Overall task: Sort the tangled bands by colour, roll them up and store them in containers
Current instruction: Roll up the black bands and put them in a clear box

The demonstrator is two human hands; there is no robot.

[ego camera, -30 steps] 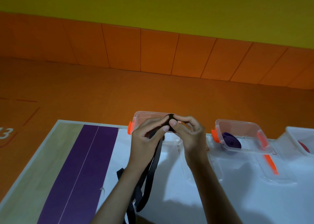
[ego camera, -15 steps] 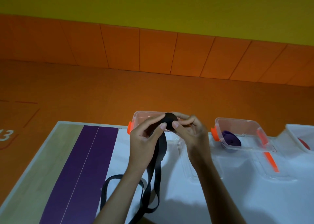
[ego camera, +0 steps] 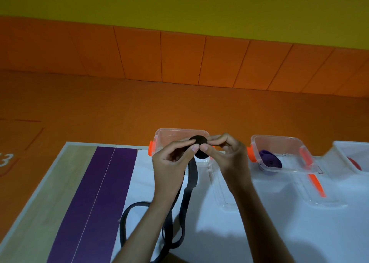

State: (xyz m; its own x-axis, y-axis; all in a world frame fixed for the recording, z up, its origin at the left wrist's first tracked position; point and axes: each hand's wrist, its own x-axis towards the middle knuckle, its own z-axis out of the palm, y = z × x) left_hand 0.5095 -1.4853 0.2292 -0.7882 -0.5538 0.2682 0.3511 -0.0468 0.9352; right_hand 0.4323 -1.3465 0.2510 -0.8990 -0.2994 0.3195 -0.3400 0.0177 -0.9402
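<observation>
The left hand (ego camera: 171, 160) and the right hand (ego camera: 229, 155) are meeting above the far part of the white table (ego camera: 269, 234), and both are pinching a small black roll (ego camera: 198, 139) of band between thumb and curled fingertips, the left from the left side, the right from the right. The roll is sitting just in front of a clear container (ego camera: 179, 130) with an orange latch (ego camera: 151, 150), though whether it is over the rim or nearer cannot be told. The loose black band (ego camera: 192, 173) is hanging down from the roll, passing by the left wrist and lying in loops on the table near the left forearm. To the right, well apart, a second clear container (ego camera: 279, 141) is holding a purple roll (ego camera: 270, 160). A third container (ego camera: 351, 149) is showing at the right edge with something red (ego camera: 355, 164) inside. Two clear lids are lying flat nearer than the containers, one (ego camera: 221, 193) beside the right wrist, the other (ego camera: 327, 201) carrying an orange latch. A purple strip (ego camera: 95, 193) is running along the table's left part.
</observation>
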